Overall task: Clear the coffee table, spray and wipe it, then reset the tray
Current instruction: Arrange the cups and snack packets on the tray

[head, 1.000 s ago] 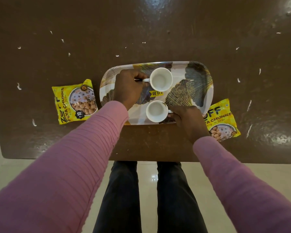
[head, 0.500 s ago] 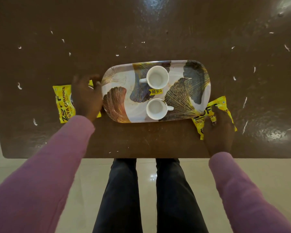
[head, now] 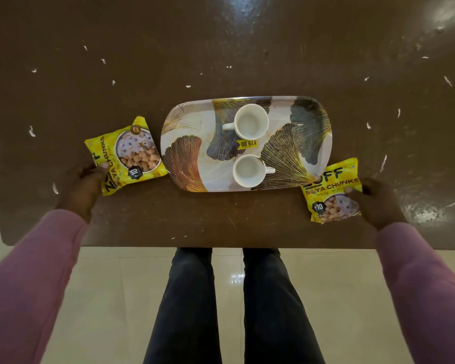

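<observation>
Two yellow packets of soya chunks flank the tray (head: 310,122) on the brown coffee table (head: 221,48) — one at each end, each pinched by a hand. The left hand (head: 83,187) has its thumb on top of the near corner of the left packet (head: 128,156), fingers curled beneath its edge, so it is grasping that packet, which lies just beside the tray's left end. The right hand (head: 376,199) grips the right packet (head: 331,191) by its outer edge, thumb pressed on the printed face; this packet's far corner touches or slightly overlaps the tray's near right corner. On the tray, patterned with fan-shaped leaves, stand two white cups, both upright — the far cup (head: 251,122) with its handle pointing left, the near cup (head: 248,170) with its handle pointing right, and a small yellow price sticker (head: 247,143) between them. White flecks (head: 32,131) dot the tabletop
</observation>
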Motion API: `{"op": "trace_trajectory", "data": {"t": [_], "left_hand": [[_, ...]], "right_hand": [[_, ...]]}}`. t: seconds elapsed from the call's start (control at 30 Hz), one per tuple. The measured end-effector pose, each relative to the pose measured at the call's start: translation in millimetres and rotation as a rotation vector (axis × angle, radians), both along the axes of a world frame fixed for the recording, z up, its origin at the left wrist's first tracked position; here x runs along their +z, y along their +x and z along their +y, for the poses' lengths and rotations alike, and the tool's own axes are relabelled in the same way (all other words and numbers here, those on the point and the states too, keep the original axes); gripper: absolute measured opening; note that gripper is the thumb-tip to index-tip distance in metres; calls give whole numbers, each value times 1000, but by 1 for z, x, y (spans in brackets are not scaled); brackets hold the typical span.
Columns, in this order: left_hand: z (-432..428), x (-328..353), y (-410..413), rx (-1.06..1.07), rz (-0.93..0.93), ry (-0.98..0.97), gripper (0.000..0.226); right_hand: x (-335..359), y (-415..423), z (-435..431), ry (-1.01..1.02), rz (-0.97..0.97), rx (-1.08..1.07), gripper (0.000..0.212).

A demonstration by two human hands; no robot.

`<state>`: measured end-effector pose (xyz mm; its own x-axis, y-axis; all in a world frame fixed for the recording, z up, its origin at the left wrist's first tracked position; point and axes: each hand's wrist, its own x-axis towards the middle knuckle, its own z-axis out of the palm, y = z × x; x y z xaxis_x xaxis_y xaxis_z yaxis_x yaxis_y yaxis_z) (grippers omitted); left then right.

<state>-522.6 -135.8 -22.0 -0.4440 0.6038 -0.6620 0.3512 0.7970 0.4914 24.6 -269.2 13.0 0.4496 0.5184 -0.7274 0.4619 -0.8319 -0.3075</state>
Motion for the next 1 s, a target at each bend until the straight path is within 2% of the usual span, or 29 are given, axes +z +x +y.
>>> {"op": "trace_trajectory", "data": {"t": [0.07,0.2,0.3,0.4,0.6,0.67,0.73,0.83,0.93,1.0], "left_hand": [[7,22,25,30,-96,16,12],[20,34,36,96,-202,90,23],[27,41,30,95,-228,181,21],[31,52,31,-80,-182,199,25],[53,62,93,-625,-184,161,47],[63,62,119,-864,-105,219,36],[71,59,141,-1063,57,268,24],[76,50,167,-1139,182,265,20],[77,40,178,-1153,128,238,23],[74,34,181,-1136,166,266,24]], "right_hand": [[4,6,-3,9,23,-35,8],[16,15,-15,71,-36,-125,13],[25,26,-26,137,-117,-173,16],[38,24,-17,236,-141,-205,19],[44,-12,38,392,1,-152,19],[33,-24,57,404,29,-106,21],[24,-37,71,403,63,-81,22],[12,-51,84,382,81,-62,21],[3,-63,94,329,51,-22,24],[-3,-69,98,301,34,-34,26]]}}
